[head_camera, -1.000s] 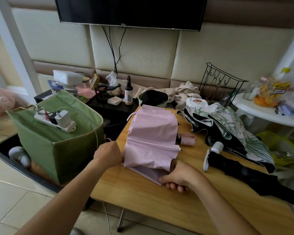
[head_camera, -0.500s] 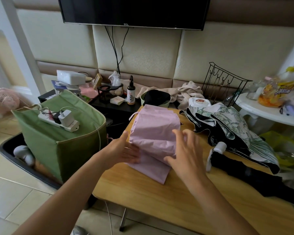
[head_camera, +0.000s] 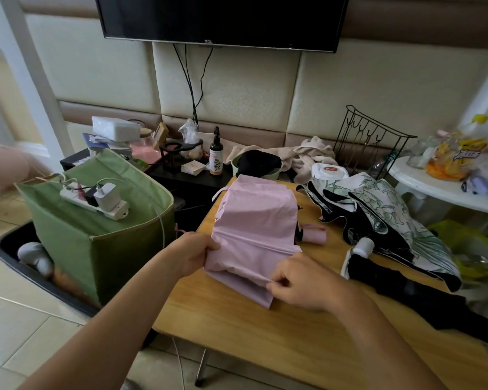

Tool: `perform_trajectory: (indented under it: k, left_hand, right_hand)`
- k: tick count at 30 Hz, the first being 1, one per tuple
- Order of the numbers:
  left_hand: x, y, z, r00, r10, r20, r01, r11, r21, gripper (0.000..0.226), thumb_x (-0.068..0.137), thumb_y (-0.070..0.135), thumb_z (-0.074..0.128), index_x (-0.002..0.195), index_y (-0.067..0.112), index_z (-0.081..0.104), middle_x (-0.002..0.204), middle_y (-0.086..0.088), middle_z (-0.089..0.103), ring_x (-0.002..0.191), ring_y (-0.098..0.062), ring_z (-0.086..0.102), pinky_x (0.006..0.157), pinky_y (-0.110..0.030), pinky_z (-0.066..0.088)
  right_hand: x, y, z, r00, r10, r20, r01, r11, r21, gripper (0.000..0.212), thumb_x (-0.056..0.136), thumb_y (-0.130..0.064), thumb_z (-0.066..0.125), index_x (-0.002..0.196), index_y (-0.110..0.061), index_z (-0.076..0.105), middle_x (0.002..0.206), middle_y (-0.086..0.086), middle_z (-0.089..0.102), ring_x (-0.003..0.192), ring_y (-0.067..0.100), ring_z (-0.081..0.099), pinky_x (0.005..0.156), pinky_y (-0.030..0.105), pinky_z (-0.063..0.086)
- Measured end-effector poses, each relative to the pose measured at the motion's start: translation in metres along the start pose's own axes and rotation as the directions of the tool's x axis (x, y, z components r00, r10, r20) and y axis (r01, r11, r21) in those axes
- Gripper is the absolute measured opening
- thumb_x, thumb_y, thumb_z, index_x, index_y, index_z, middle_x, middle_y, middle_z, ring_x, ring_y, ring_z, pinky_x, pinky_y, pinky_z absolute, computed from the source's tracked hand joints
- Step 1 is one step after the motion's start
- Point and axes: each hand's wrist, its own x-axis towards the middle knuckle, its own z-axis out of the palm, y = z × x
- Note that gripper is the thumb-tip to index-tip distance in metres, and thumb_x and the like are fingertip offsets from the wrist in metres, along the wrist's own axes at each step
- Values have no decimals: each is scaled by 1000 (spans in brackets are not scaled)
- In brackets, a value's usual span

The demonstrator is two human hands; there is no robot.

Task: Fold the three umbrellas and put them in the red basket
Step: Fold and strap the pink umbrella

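Observation:
A pink umbrella point(head_camera: 255, 220) lies collapsed on the wooden table point(head_camera: 265, 333), its canopy loose in flat folds and its pink handle point(head_camera: 314, 235) sticking out to the right. My left hand point(head_camera: 193, 253) pinches the canopy's left edge. My right hand point(head_camera: 299, 280) pinches a fold at the near right edge. A leaf-print umbrella with black lining point(head_camera: 383, 215) lies spread on the right of the table. A black umbrella point(head_camera: 412, 294) with a white handle point(head_camera: 362, 247) lies closed in front of it. No red basket is in view.
A green fabric box point(head_camera: 96, 240) with a white power strip point(head_camera: 96, 202) on top stands left of the table. Behind are a dark shelf with a bottle point(head_camera: 216, 156), a towel point(head_camera: 307, 154), a wire rack point(head_camera: 369, 139), and a white side table point(head_camera: 445, 187) with snack bags.
My hands moved from pressing flat on the pink canopy to pinching its edges: the left hand to the left side, the right hand down to a near fold. The camera tilted slightly.

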Motion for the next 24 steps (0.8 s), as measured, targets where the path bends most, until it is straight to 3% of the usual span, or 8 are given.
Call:
perform_trajectory:
  k: [4, 8, 10, 13, 16, 19, 22, 24]
  left_hand:
    - [-11, 3, 4, 998, 32, -58, -19, 976, 217, 23, 99, 6, 59, 120, -3, 57, 113, -21, 67, 95, -35, 71, 70, -45, 62]
    - [-26, 13, -2, 993, -118, 7, 113, 966, 234, 40, 92, 12, 74, 119, -1, 49, 121, -26, 61, 89, -43, 75, 83, -54, 61]
    - [-32, 17, -6, 991, -132, 33, 116, 945, 305, 43, 87, 5, 77, 117, -7, 49, 118, -30, 64, 90, -42, 75, 87, -52, 60]
    - [-38, 16, -11, 993, -110, 37, 87, 915, 395, 26, 87, 0, 76, 98, -1, 52, 108, -26, 69, 95, -36, 75, 85, -44, 61]
    - [-39, 13, -13, 991, -124, 48, 95, 912, 400, 19, 87, 0, 76, 83, 0, 58, 85, -19, 73, 93, -32, 73, 92, -44, 60]
    - [-35, 10, -15, 996, -85, -7, 80, 911, 405, 27, 86, 1, 78, 66, 2, 60, 69, -16, 70, 87, -27, 69, 100, -44, 56]
    - [-33, 8, -15, 998, -36, -48, 54, 887, 459, 18, 88, 7, 78, 79, -1, 63, 75, -13, 71, 86, -24, 70, 95, -38, 59]
    - [-31, 7, -17, 997, 28, -67, 10, 857, 515, 27, 85, 10, 81, 100, -6, 65, 90, -15, 73, 84, -22, 74, 84, -34, 63]
  right_hand:
    - [-6, -6, -3, 991, 116, 70, -127, 976, 175, 62, 98, -62, 48, 64, -10, 51, 55, 1, 42, 52, 14, 38, 54, 34, 31]
    - [-2, 9, 1, 924, 373, -85, -346, 911, 226, 44, 103, -41, 51, 80, -4, 60, 71, 11, 68, 65, 27, 66, 60, 34, 47]
    - [-2, 15, 2, 884, 467, 32, -446, 821, 355, 38, 104, -38, 53, 85, -7, 64, 73, 7, 74, 59, 22, 71, 55, 31, 55]
    - [-5, 15, 1, 883, 420, 209, -467, 741, 482, 47, 95, -57, 61, 94, -10, 63, 76, 1, 73, 57, 16, 68, 49, 26, 49]
    - [-10, 2, 1, 930, 319, 184, -364, 873, 325, 64, 68, -74, 76, 102, -25, 53, 94, -8, 65, 77, 10, 62, 65, 30, 49]
    - [-10, -13, 12, 970, 216, 116, -229, 966, 119, 56, 73, -57, 80, 102, -28, 41, 104, -8, 52, 88, 15, 56, 74, 37, 50]
    - [-4, -17, 21, 987, 155, 36, -156, 988, 2, 24, 85, -28, 64, 89, -27, 40, 99, -2, 52, 87, 27, 56, 75, 48, 51]
    - [-3, -12, 18, 988, 155, 8, -155, 988, -10, 23, 83, -18, 59, 78, -27, 38, 90, -3, 53, 80, 26, 55, 71, 50, 51]
